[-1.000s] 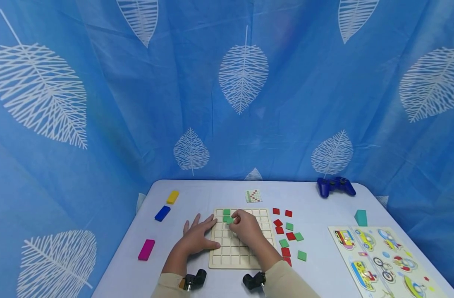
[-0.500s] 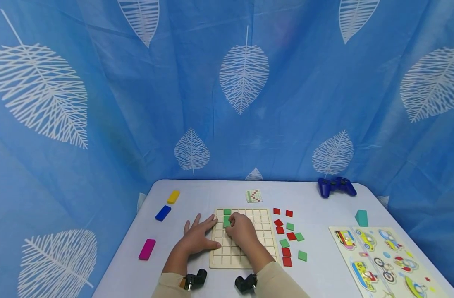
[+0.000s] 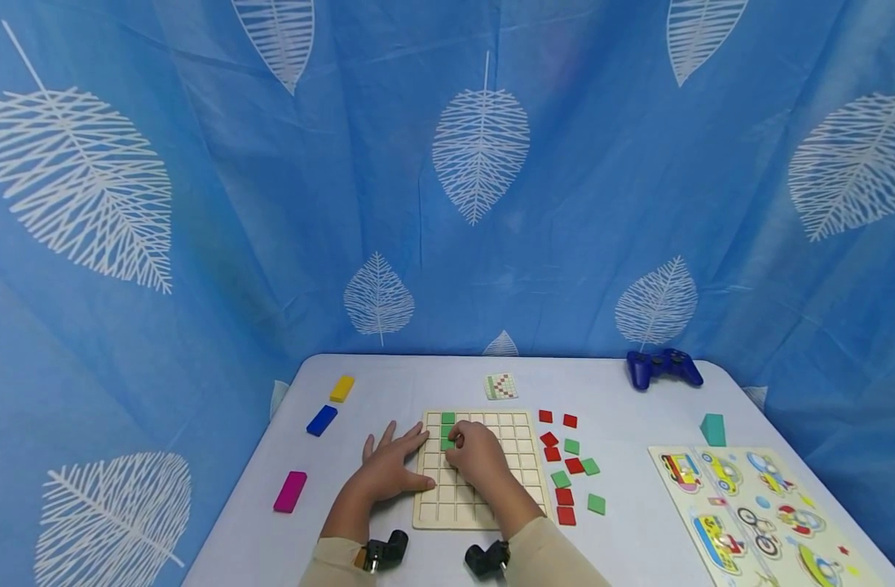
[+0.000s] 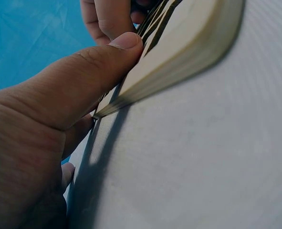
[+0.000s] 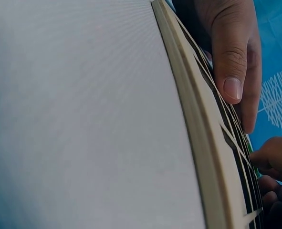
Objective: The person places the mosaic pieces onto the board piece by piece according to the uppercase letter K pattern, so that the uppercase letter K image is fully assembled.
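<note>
Grid board, head view: A pale wooden grid board [image 3: 447, 514] sits mid-worktop [image 3: 638, 530], its near edge between two forearms.
Green tiles, head view: Three green tiles [image 3: 447, 418] line the second column from the left, running down from the top.
Right hand, head view: The right hand [image 3: 479, 450], fingers curled, pinches the lowest of the three.
Left hand, head view: The left hand [image 3: 392, 469] spreads its fingers, open, along the board's left edge.
Loose tiles, head view: Seven red tiles [image 3: 563, 496] and four loose green tiles [image 3: 597, 504] scatter just off the board's right edge.
Around the worktop, head view: Three blocks, yellow [image 3: 341, 388], blue [image 3: 321, 421] and magenta [image 3: 289, 492], stand well left of the board with white surface between; one patterned card [image 3: 500, 386] lies beyond its far edge. One game controller [image 3: 663, 368], one teal block [image 3: 713, 430] and one picture board [image 3: 756, 505] occupy the far right.
Corner, left wrist view: One thumb rests on the rim beside the rounded corner; pale worktop stretches outward from it.
Near edge, right wrist view: The left thumb points over the grid; right fingertips meet a green sliver.
</note>
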Demonstrator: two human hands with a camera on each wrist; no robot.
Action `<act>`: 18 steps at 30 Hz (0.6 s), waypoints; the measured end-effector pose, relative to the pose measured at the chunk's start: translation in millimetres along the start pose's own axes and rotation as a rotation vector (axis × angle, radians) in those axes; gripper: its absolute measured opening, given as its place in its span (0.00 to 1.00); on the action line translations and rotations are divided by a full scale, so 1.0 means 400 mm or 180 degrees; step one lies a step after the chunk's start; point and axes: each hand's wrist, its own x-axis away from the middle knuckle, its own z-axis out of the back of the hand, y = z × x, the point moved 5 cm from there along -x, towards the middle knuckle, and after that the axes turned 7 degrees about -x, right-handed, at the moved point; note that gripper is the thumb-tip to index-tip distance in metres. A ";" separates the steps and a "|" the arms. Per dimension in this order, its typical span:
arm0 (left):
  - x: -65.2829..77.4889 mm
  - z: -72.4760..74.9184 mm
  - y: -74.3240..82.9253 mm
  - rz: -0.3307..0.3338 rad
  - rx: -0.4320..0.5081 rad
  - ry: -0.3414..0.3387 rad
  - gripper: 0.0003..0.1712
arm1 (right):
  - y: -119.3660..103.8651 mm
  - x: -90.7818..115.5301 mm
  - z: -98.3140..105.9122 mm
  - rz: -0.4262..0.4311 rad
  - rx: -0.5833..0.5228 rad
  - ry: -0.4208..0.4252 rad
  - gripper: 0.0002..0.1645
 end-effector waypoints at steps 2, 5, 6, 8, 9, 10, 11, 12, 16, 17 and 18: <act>0.000 -0.001 -0.001 -0.0003 0.0002 0.0004 0.55 | 0.001 0.000 0.001 0.0025 0.0021 -0.0001 0.10; -0.001 -0.002 -0.002 -0.0003 0.0009 0.0002 0.56 | 0.006 -0.001 0.002 0.0025 0.0035 -0.0025 0.11; -0.002 -0.002 -0.002 -0.0003 0.0011 0.0000 0.56 | 0.008 0.000 0.002 0.0027 0.0012 -0.0041 0.11; -0.002 -0.004 -0.003 -0.0001 0.0020 -0.0009 0.56 | 0.010 0.001 0.004 0.0029 -0.0032 -0.0099 0.13; -0.002 -0.005 -0.004 -0.0002 0.0021 -0.0014 0.56 | 0.011 0.001 0.005 0.0040 -0.0059 -0.0136 0.13; -0.001 -0.005 -0.004 -0.0001 0.0026 -0.0021 0.56 | 0.010 0.003 0.008 0.0078 -0.0100 -0.0171 0.15; -0.001 -0.006 -0.004 0.0000 0.0033 -0.0025 0.56 | 0.009 0.005 0.013 0.0117 -0.0130 -0.0211 0.16; 0.000 -0.006 -0.004 -0.0002 0.0030 -0.0026 0.56 | 0.009 0.007 0.019 0.0149 -0.0151 -0.0247 0.17; 0.000 -0.004 -0.002 0.0002 0.0033 -0.0020 0.56 | 0.011 0.022 0.063 0.0303 -0.0099 -0.0273 0.17; -0.001 -0.003 -0.001 0.0006 0.0034 -0.0013 0.56 | 0.014 0.027 0.078 0.0317 -0.0064 -0.0254 0.17; -0.001 -0.003 -0.002 0.0017 0.0033 -0.0013 0.56 | 0.020 0.032 0.093 0.0318 -0.0031 -0.0224 0.16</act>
